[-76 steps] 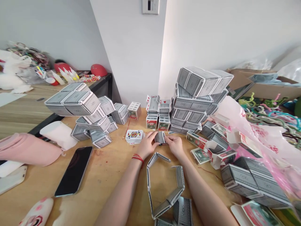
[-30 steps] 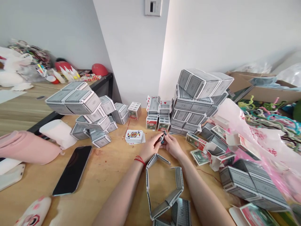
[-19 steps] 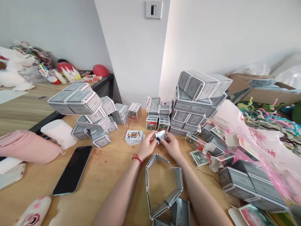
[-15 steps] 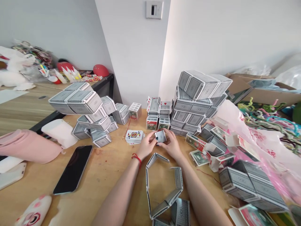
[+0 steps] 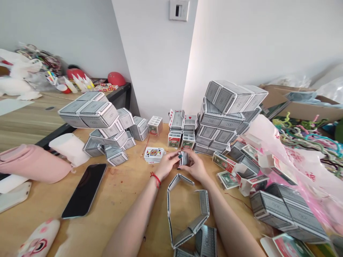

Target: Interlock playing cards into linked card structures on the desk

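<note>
Between my two hands, over the middle of the table, is a small folded playing card piece (image 5: pixel 184 158) with a grey patterned back. My left hand (image 5: pixel 170 161) grips its left side, thumb and fingers closed on it. Around its right side curl the fingers of my right hand (image 5: pixel 195 165). A stack of playing cards (image 5: pixel 154 153), a jack face up on top, lies left of my left hand. Below my wrists, between my forearms, an open ring of folded cards (image 5: pixel 168 214) stands on the table. Card boxes (image 5: pixel 174 140) stand just behind my hands.
Stacked card blocks rise at the left (image 5: pixel 93 114) and right (image 5: pixel 219 117). A black phone (image 5: pixel 84 191) and a pink case (image 5: pixel 34 162) lie left. Opened card packs (image 5: pixel 227 179), a pink plastic bag (image 5: pixel 292 157) and more card blocks (image 5: pixel 284 210) crowd the right side.
The folded card piece has turned between my hands and now shows a narrower face. My fingers have shifted around it; the view has moved slightly.
</note>
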The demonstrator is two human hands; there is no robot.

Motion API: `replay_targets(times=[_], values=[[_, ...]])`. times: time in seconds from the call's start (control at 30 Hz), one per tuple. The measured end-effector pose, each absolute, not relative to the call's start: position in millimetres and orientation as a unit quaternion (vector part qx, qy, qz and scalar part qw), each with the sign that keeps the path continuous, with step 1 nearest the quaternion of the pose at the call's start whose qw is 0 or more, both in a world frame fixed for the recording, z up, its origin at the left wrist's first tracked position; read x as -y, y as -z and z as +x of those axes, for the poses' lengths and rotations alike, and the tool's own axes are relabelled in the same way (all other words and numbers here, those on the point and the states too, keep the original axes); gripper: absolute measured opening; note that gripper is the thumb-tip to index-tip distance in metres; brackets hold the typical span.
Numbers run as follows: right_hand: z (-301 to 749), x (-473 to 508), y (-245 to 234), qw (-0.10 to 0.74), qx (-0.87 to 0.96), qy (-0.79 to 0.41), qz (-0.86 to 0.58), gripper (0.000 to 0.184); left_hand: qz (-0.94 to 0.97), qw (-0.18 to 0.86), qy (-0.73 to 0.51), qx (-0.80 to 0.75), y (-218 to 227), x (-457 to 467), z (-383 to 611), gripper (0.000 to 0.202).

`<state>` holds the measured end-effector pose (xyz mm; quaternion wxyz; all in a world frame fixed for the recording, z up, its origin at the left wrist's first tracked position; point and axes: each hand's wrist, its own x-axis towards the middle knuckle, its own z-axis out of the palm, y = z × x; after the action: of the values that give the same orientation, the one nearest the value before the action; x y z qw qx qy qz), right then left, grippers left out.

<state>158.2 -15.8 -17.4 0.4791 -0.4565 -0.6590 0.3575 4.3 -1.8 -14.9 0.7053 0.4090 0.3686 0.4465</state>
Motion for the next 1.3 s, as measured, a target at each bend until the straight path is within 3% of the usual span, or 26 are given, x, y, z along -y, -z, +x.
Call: replay_targets(times=[0.5, 0.83, 1.3], values=[[164.6, 11.2, 26.3, 0.462, 0.672, -0.345, -0.465, 0.060, 0.291, 0.776, -0.459, -0.319, 12.2, 7.6, 15.0, 0.029], [168.3, 10.3, 30.1, 0.472, 0.653, -0.368, -0.464, 0.057, 0.293, 0.804, -0.404, -0.323, 4.6, 9.2, 5.4, 0.046], [169.6, 9.6, 29.0, 0.455, 0.690, -0.338, -0.449, 0.057, 0.284, 0.791, -0.430, -0.330, 10.4, 9.4, 9.9, 0.034]])
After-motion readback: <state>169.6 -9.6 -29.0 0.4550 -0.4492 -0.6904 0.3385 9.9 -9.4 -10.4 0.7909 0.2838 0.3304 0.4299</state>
